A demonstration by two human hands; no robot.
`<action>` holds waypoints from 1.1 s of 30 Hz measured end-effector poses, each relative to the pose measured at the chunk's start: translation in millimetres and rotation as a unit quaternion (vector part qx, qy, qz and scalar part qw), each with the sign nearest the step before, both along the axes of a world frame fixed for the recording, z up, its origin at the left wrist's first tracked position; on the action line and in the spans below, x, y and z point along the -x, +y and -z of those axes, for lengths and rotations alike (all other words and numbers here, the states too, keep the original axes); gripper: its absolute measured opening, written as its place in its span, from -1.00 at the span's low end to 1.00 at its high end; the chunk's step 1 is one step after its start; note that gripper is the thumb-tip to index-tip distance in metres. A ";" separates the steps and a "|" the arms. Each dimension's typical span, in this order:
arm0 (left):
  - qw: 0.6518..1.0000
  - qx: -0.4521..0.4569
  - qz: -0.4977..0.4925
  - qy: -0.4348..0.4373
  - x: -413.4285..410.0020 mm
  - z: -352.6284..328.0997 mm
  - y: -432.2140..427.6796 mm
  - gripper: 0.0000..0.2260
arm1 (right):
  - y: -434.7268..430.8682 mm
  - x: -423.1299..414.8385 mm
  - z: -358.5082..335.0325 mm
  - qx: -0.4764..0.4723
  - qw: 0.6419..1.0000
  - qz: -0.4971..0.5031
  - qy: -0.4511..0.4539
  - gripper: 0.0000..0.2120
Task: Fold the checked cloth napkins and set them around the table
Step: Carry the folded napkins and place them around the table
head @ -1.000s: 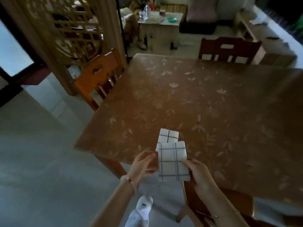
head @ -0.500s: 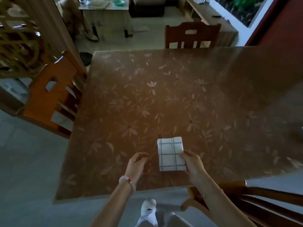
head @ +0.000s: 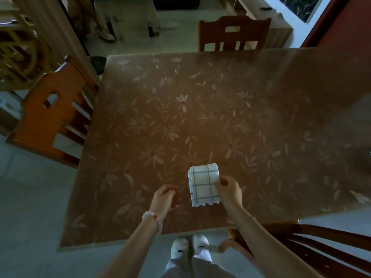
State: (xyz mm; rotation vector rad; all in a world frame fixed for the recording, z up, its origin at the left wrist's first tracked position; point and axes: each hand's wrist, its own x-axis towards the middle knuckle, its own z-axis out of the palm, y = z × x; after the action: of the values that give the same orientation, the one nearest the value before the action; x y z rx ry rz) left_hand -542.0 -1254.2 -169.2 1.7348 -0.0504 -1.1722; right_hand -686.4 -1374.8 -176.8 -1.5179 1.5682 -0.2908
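I can read no words, numbers or brand names anywhere. The folded napkins [head: 203, 184] close to the near edge of the surface [head: 200, 117] carry only crossed grey lines and a few small dark ticks along their edges. Each of my socks [head: 179, 245] has a dark mark too small to make out.

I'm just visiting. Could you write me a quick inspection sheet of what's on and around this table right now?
Surface: table, brown flowered cover.
Job's things: folded checked napkins, stacked near the front edge.
Clutter: nothing seen.
Hands: right hand pinches the stack's right edge; left hand loosely curled, holds nothing, apart from the stack.
Cables: nothing seen.
Surroundings: left chair, far chair, near chair.
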 end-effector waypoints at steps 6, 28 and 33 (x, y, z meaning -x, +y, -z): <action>1.000 0.020 0.002 0.007 8.0 0.4 -8.0 -0.80 | 1.0 8.6 7.3 0.021 0.999 -0.025 -0.007 -0.76; 0.993 0.061 0.053 0.087 33.9 13.2 -17.4 -0.59 | 13.1 22.2 2.8 -0.047 0.985 -0.138 -0.093 -0.62; 0.993 0.067 0.060 0.081 37.6 10.0 -21.7 -0.56 | 14.1 25.1 8.6 -0.092 0.984 -0.098 -0.113 -0.61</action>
State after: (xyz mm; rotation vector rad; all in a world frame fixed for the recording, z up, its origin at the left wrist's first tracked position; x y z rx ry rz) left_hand -579.6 -1275.8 -179.3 1.5328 -0.1338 -1.3636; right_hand -711.5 -1360.6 -185.5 -1.4284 1.2226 -0.1934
